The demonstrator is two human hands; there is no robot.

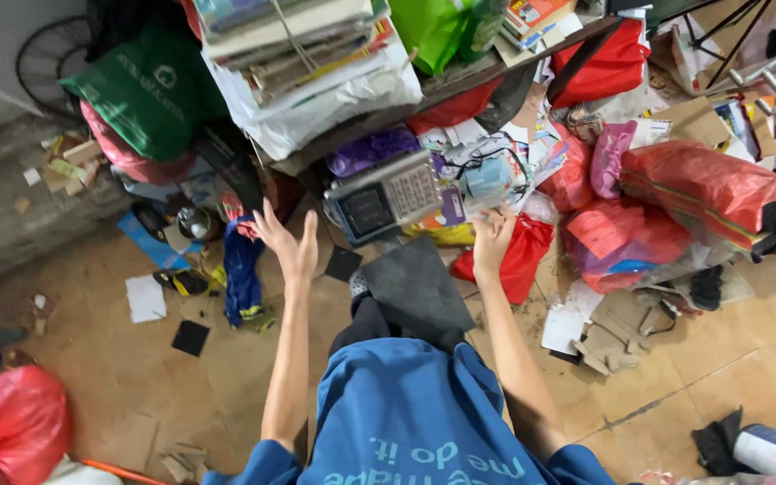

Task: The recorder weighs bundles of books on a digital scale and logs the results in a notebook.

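Nearest the body, a dark grey mat [415, 287] lies over the knees between the two forearms, its long axis running away from the person toward the clutter. The left hand [287, 241] is raised with fingers spread wide and palm open, gripping nothing; just to its left hangs a blue cloth [242, 274], and a small black square [343, 263] lies on the floor just to its right. The right hand [492, 235] reaches forward with its fingers curled against the near edge of a grey radio [386, 198]; whether it actually grips the casing cannot be told. The radio sits just beyond and between the hands, under a shelf [460, 85], lying tilted with its long axis running left to right and its right end higher, its speaker face turned up toward the camera. A red bag [518, 256] lies touching the right wrist's outer side, and more red bags [693, 184] pile up well to the right, stuffed full, contents hidden. Beyond the radio, loose papers and cables [487, 166] crowd the space under the shelf. Farther still, above the left hand, a white bag [316, 108] bulges with stacked books, and a green bag [150, 90] hangs beside it. Paper scraps [145, 298] lie on the floor left of the left hand.
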